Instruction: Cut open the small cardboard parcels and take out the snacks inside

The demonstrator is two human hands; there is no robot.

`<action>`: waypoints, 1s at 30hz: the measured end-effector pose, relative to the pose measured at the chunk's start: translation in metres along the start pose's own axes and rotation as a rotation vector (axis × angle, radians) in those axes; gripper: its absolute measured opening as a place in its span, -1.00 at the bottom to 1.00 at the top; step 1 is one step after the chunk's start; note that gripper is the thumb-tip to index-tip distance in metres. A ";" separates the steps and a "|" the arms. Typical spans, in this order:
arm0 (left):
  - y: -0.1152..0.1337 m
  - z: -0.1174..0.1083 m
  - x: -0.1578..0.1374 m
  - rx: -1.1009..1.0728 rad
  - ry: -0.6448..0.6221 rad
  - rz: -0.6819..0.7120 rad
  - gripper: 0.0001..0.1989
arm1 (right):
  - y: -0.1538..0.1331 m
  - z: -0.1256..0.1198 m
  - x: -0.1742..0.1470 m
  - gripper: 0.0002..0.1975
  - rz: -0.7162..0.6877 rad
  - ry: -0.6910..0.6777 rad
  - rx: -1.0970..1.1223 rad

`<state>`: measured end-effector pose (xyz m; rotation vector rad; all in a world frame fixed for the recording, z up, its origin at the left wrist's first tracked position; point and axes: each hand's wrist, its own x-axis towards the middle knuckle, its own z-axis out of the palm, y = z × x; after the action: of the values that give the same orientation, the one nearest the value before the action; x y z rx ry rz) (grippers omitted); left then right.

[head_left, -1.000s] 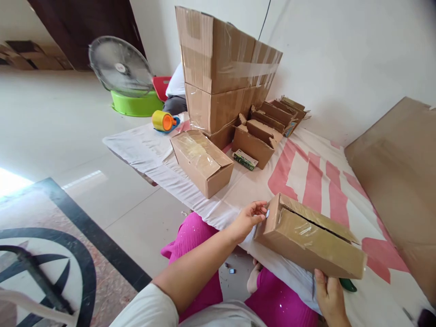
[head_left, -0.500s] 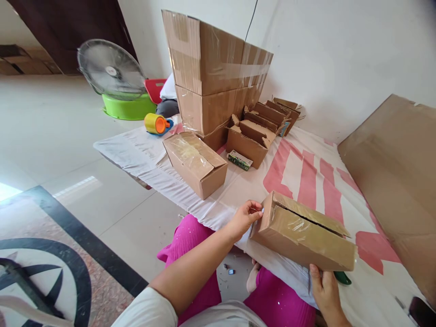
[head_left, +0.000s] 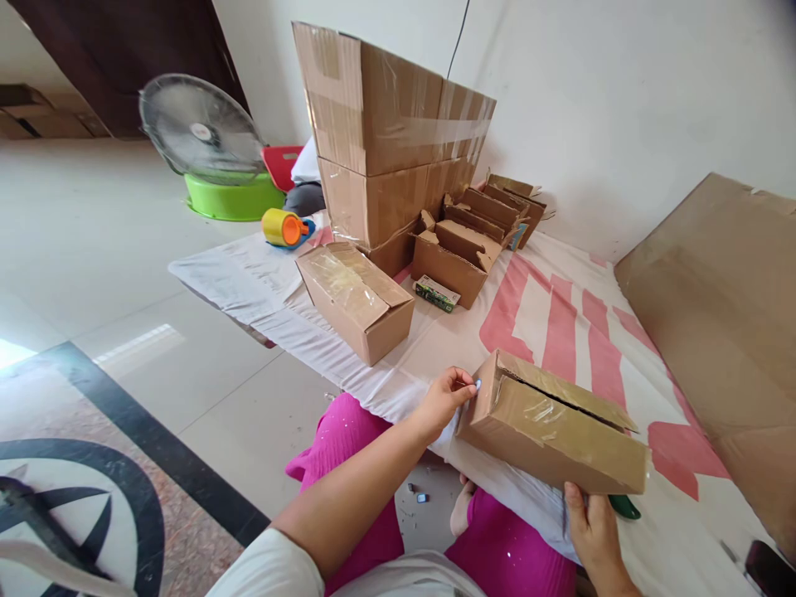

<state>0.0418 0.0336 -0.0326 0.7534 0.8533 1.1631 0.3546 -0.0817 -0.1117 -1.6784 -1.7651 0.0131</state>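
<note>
A long cardboard box (head_left: 547,423) lies near the front edge of the table, its top flaps parted by a narrow gap with shiny tape on them. At the box's left end, my left hand (head_left: 448,400) has thumb and forefinger pinched on a small pale-blue bit (head_left: 478,385), too small to name. My right hand (head_left: 594,531) grips the near right edge of the box, thumb on its side and the other fingers partly hidden below. A dark green object (head_left: 624,507) shows from under that right end.
A second taped box (head_left: 356,300) rests to the left. Behind stand tall stacked cartons (head_left: 398,124), several open boxes (head_left: 457,264) and a small green printed box (head_left: 437,293). A yellow tape roll (head_left: 274,226) sits far left. A big cardboard sheet (head_left: 715,332) leans at right.
My left fingertips have shifted very slightly at the box end, and the pale-blue bit shows a little more. The box and my right hand stay in place.
</note>
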 end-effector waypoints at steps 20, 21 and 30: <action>-0.024 -0.023 -0.067 0.345 0.083 0.637 -0.92 | -0.078 -0.028 -0.016 -0.63 -0.068 0.317 0.210; -0.031 -0.023 -0.077 0.392 -0.001 0.686 -0.92 | -0.090 -0.029 -0.020 -0.64 -0.110 0.285 0.254; -0.075 0.009 -0.102 0.686 -0.450 0.542 -0.90 | -0.140 -0.020 -0.011 -0.89 -0.259 -0.211 0.355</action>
<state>0.0665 -0.0837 -0.0748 1.8222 0.6722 1.0884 0.2405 -0.1235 -0.0380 -1.2236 -1.9881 0.3778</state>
